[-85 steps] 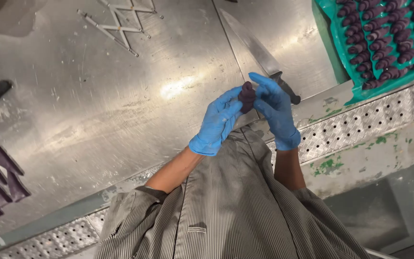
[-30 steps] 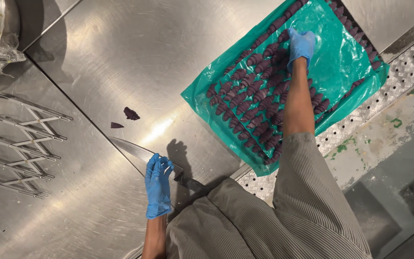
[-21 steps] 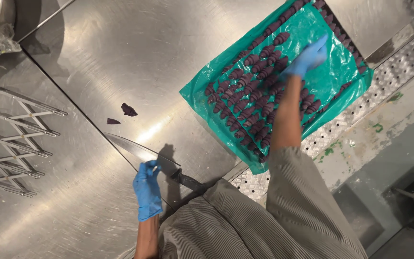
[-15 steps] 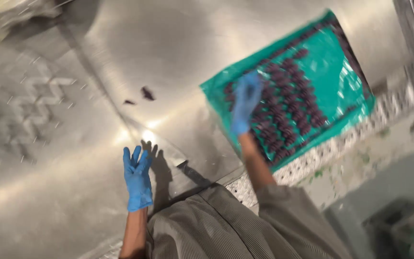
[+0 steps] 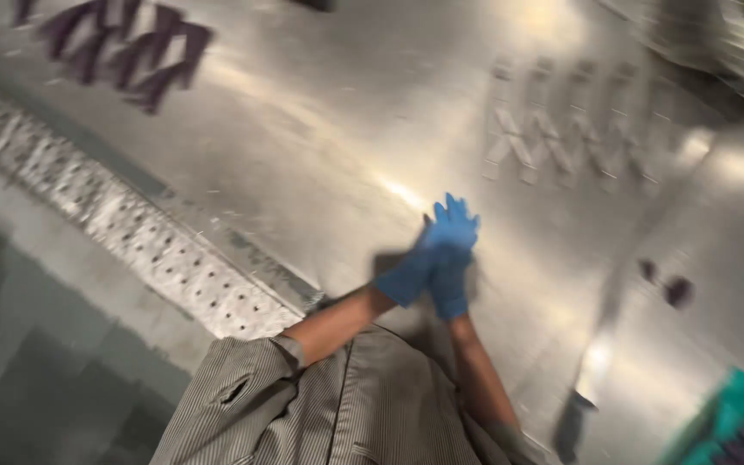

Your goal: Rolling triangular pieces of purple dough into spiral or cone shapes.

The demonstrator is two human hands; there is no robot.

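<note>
A: Both hands are up in front of the chest now; the left hand point(image 5: 411, 274) and the right hand point(image 5: 451, 258), each in a blue glove, are pressed close together above the steel table point(image 5: 320, 146).

B: Are they gripping anything?

A: Cannot tell; the picture is blurred; the fingers point up and away and look mostly straight, the two gloves overlap, and whatever might sit between the palms is hidden.

B: What do the gloves look like?

A: Bright blue, thin, tight to the wrist; bare forearms run back from them into striped grey sleeves point(image 5: 243, 396).

B: And what's around them?

A: To the right of the hands a knife point(image 5: 592, 379) lies on the table, blade pale and shining, dark handle nearer the body; beyond it sit two small dark purple scraps point(image 5: 669, 288), close together, well apart from the gloves; at the bottom right corner a green tray point(image 5: 734, 405) shows only its edge, with dark purple pieces in it.

B: Anything further off?

A: At the far left, a group of dark purple pieces point(image 5: 122, 47) lies on the steel; a perforated metal strip point(image 5: 157, 258) runs along the near edge of the table, left of the sleeves.
</note>
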